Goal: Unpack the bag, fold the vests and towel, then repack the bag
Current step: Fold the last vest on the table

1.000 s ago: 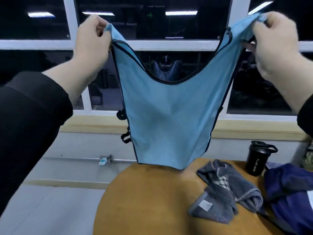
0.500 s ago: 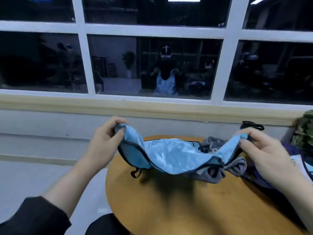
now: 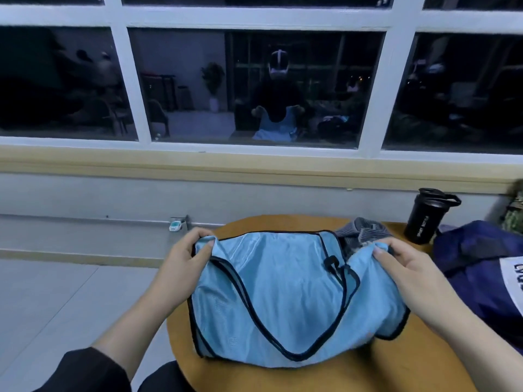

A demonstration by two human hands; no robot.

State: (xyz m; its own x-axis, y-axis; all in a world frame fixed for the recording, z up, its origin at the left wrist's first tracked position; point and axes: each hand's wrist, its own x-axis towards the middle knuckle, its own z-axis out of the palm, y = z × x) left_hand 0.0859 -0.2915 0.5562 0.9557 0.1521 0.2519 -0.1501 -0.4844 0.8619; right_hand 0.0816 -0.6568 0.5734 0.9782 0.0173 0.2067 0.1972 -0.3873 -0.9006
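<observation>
A light blue vest (image 3: 283, 301) with black trim is spread across the round wooden table (image 3: 353, 374), stretched between the two hands. Its left shoulder strap is pinched by the left hand (image 3: 184, 256) at the table's left edge; its right strap is pinched by the right hand (image 3: 407, 267). A grey striped towel (image 3: 362, 236) is seen just behind the vest, partly covered by it. A dark blue bag (image 3: 481, 267) lies at the right, beside a black sport bottle (image 3: 424, 219).
</observation>
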